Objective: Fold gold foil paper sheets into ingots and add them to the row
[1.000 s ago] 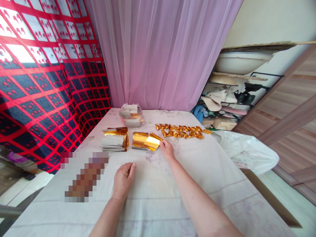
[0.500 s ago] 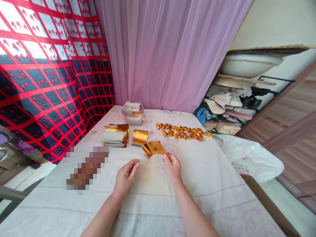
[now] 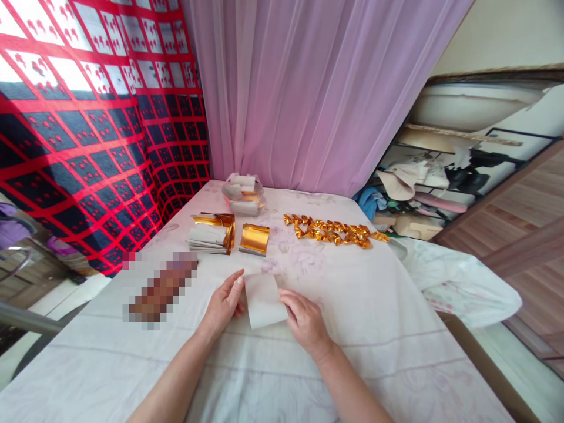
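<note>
A small paper sheet (image 3: 263, 299) lies white side up on the white cloth-covered table (image 3: 361, 305) between my hands. My left hand (image 3: 224, 302) touches its left edge with the fingertips. My right hand (image 3: 305, 320) rests on its right lower corner. Farther back sits a small stack of gold foil sheets (image 3: 254, 239), and left of it a larger pile of gold and white sheets (image 3: 211, 234). A row of folded gold pieces (image 3: 335, 230) runs across the table to the right.
A clear plastic bag of sheets (image 3: 244, 195) stands near the pink curtain (image 3: 317, 88). A blurred-out object (image 3: 161, 288) lies at the left. A red and black patterned cloth (image 3: 79, 129) hangs left; cluttered shelves (image 3: 436, 176) stand right.
My right hand took a gold sheet from the small stack, brought it toward me and turned it white side up on the table. My left hand moved up to its left edge.
</note>
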### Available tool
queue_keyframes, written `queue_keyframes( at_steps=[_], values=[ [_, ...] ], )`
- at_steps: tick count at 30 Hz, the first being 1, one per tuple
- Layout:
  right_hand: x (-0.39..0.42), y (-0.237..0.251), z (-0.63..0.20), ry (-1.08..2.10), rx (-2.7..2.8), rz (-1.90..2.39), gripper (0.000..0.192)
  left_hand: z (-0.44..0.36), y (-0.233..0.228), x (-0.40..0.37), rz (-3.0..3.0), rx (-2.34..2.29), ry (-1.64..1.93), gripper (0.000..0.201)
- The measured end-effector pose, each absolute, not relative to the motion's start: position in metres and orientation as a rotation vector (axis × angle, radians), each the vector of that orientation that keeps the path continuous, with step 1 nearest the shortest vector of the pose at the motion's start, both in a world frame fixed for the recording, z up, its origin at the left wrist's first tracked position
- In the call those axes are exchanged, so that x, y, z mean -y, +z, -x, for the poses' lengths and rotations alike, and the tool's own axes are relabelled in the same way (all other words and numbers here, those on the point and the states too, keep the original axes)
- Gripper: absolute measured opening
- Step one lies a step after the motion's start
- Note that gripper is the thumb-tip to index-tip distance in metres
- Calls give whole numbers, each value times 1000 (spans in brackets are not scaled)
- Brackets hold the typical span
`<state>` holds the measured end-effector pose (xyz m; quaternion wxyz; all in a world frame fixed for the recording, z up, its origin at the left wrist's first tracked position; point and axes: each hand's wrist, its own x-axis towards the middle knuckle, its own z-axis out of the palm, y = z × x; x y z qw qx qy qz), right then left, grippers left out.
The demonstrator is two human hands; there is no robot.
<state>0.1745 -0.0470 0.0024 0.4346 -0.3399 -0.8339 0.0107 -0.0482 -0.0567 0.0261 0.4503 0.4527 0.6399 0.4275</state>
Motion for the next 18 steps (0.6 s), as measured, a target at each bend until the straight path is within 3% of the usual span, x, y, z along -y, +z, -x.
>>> queue_keyframes(
  at_steps=[10,13,18],
  values=[
    [74,8,-190,-30,2284,871,36,41,28,68,-2047,-1825,793,34],
    [80,10,-194,48,2334,898,33,37,29,71,-2356,-1658,739,25],
    [83,13,-194,261,2302,933,29,36,30,71,-2378,-1456,673,22]
  ],
)
